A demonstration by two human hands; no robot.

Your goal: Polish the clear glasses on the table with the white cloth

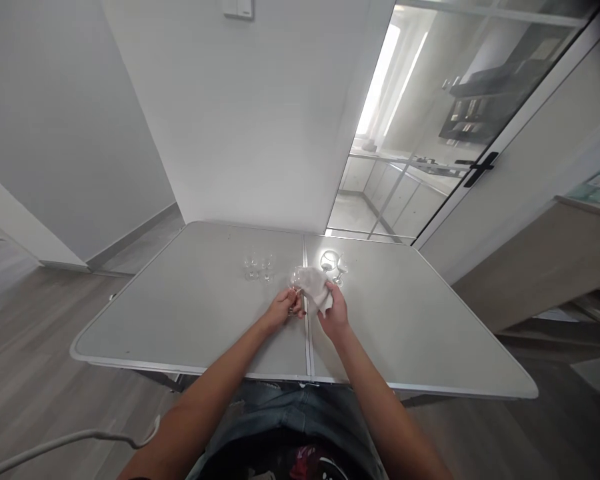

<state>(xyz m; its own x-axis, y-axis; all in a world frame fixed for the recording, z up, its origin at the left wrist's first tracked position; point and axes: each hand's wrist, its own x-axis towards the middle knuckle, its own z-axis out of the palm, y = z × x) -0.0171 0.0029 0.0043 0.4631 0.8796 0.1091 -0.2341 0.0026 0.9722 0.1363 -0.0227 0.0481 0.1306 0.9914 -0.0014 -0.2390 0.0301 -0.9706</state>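
My left hand is closed around the lower part of a clear stemmed glass, held over the middle of the table. In my right hand is a white cloth, bunched against the bowl of that glass and hiding part of it. Two small stemmed glasses stand on the table beyond my left hand. Past my right hand, another clear glass stands close to a round shiny object, whose kind I cannot make out.
The light grey folding table has a seam down its middle and a metal rim. Its far edge meets a white wall. A glass door with a black handle is at the right. A white cable hangs at the lower left.
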